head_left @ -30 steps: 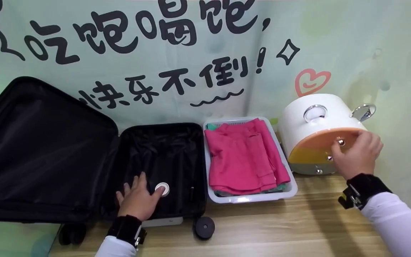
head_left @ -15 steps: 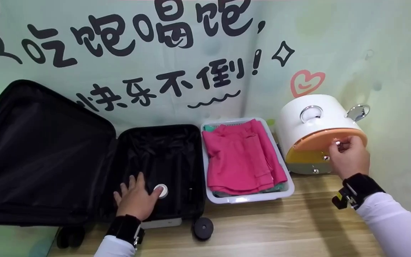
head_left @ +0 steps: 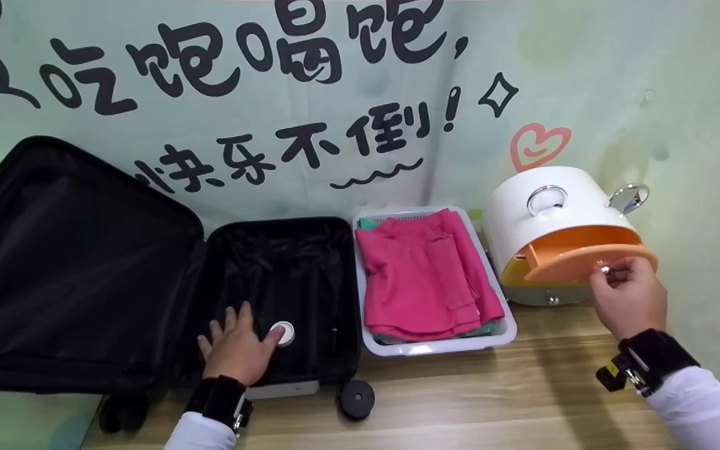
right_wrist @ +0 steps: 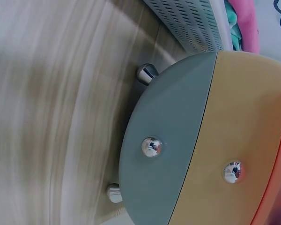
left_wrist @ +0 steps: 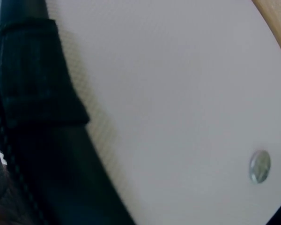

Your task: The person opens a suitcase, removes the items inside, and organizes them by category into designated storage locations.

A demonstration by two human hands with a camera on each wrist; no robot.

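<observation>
My right hand pinches the silver knob of an orange drawer. That drawer stands partly out of a rounded white cabinet. Below it a yellow drawer and a grey-green drawer, each with a round knob, are closed in the right wrist view. Over the near part of an open black suitcase, my left hand has its fingers spread. Its thumb overlaps a small white disc; whether they touch I cannot tell.
Between suitcase and cabinet stands a white basket with folded pink clothing and green cloth beneath. The suitcase lid leans open at left. A black wheel juts over the wooden table. A printed backdrop hangs behind.
My right hand has taken hold of the top knob and pulled the orange drawer outward, showing its orange inside. My left hand has stayed at the suitcase.
</observation>
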